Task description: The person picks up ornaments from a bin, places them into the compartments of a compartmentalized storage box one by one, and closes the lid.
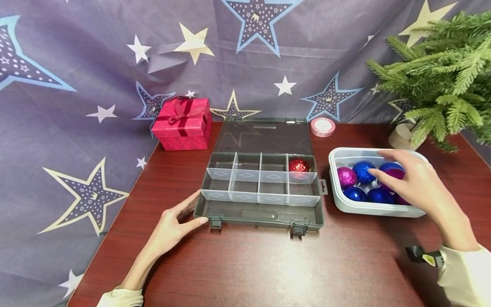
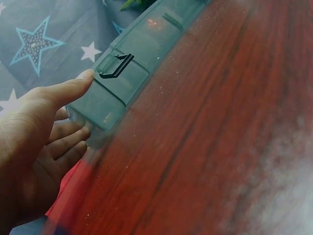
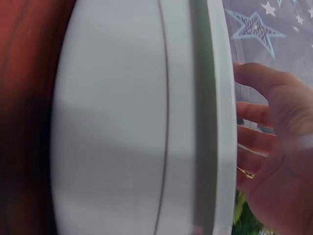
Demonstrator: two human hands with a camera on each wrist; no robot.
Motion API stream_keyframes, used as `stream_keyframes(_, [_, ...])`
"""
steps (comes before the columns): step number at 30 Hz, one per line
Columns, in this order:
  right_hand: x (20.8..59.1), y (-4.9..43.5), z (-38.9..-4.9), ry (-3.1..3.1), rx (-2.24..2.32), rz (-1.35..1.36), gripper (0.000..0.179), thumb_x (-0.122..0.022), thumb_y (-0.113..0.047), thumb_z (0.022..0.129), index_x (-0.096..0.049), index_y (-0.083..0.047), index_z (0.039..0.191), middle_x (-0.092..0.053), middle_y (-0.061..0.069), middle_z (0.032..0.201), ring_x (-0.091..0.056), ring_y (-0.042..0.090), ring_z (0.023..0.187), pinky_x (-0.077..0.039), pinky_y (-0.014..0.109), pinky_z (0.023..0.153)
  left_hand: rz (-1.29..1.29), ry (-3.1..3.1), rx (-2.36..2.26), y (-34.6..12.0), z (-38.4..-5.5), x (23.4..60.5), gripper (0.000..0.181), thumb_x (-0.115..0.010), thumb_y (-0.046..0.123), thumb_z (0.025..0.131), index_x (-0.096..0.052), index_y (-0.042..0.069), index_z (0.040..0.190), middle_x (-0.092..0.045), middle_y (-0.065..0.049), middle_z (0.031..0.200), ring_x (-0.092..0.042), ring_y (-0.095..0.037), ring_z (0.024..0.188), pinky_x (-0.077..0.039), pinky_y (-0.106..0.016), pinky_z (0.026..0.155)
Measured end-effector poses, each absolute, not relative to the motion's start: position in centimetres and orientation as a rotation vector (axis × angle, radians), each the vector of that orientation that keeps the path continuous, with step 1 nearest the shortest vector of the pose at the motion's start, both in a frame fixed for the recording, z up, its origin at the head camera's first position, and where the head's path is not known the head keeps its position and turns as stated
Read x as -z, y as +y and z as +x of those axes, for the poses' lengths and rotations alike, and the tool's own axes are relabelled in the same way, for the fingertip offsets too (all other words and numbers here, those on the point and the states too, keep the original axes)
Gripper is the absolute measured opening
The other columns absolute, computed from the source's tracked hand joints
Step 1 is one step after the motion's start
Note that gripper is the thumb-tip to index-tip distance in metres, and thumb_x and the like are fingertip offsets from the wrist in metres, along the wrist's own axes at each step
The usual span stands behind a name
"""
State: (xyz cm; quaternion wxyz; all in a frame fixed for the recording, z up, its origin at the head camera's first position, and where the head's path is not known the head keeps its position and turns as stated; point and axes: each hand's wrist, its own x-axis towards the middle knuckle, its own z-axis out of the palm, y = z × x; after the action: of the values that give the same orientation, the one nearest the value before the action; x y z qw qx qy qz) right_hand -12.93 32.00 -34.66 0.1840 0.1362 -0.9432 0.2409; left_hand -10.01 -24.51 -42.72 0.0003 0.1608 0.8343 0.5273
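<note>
A dark see-through compartment box (image 1: 258, 219) stands on the table with its lid raised at the back. One glittery red ball ornament (image 1: 298, 165) sits in its back right compartment. My left hand (image 1: 168, 230) holds the box's front left corner, thumb at the front edge and fingers along the left side. Over the white tub (image 1: 377, 209) on the right hovers my right hand (image 1: 418, 181), thumb and fingers spread apart above the ornaments. Among these are a glittery blue ball (image 1: 363, 172), a glittery pink ball (image 1: 347, 176) and a shiny blue ball (image 1: 354, 194). The hand partly hides others.
A red gift box (image 1: 183, 125) with a ribbon stands at the back left. Behind the compartment box's right side lies a pink ribbon roll (image 1: 322, 127). An artificial fir tree (image 1: 449, 72) leans over the back right. A star-patterned cloth (image 1: 161, 55) hangs behind the table.
</note>
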Motion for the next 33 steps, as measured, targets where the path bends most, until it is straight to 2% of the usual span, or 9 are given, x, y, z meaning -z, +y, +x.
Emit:
stream_keyframes(3, [34.9,33.2,-12.2,-2.689,-0.729,0.299,0.050,-0.082,-0.021,0.090,-0.063,0.001,0.131,-0.061,0.030,0.128,-0.051,0.053,0.124,-0.033,0.071,0.107,0.503,2.619,-1.658,-24.6,-10.0,42.8,0.074,-0.085,0.018,0.090,-0.051,0.015,0.155,-0.064,-0.007,0.140,-0.059,-0.023,0.130,-0.044,-0.018,0.104])
stream_keyframes(6, [35.1,34.2,-11.6,-2.700,-0.723,0.239,0.049,-0.082,-0.023,0.091,-0.063,0.000,0.130,-0.059,0.029,0.130,-0.050,0.055,0.125,-0.032,0.071,0.108,0.500,2.618,-1.659,-24.6,-10.0,42.8,0.074,-0.085,0.017,0.089,-0.051,0.017,0.155,-0.064,-0.006,0.140,-0.059,-0.022,0.130,-0.044,-0.018,0.104])
stream_keyframes(15, [36.0,35.7,-10.7,-2.739,-0.644,0.242,0.047,-0.079,-0.020,0.092,-0.060,0.004,0.128,-0.056,0.036,0.127,-0.049,0.059,0.120,-0.036,0.073,0.096,0.491,2.618,-1.658,-24.6,-10.0,42.8,0.073,-0.084,0.017,0.090,-0.051,0.018,0.155,-0.064,-0.006,0.139,-0.060,-0.022,0.129,-0.044,-0.018,0.104])
stream_keyframes(24, [36.6,36.0,-10.9,-2.818,-0.674,0.221,0.054,-0.081,-0.022,0.092,-0.058,0.005,0.133,-0.052,0.038,0.132,-0.049,0.060,0.118,-0.037,0.070,0.091,0.490,2.640,-1.637,-24.6,-10.0,42.8,0.073,-0.085,0.018,0.089,-0.051,0.022,0.155,-0.064,-0.005,0.139,-0.060,-0.021,0.129,-0.044,-0.017,0.104])
stream_keyframes(33, [36.9,35.8,-11.1,-2.825,-0.650,0.250,0.054,-0.082,-0.022,0.090,-0.058,0.005,0.131,-0.055,0.038,0.127,-0.052,0.058,0.114,-0.039,0.069,0.088,0.493,2.629,-1.647,-24.6,-10.0,42.7,0.073,-0.085,0.019,0.089,-0.051,0.019,0.155,-0.064,-0.006,0.139,-0.060,-0.021,0.129,-0.044,-0.018,0.104])
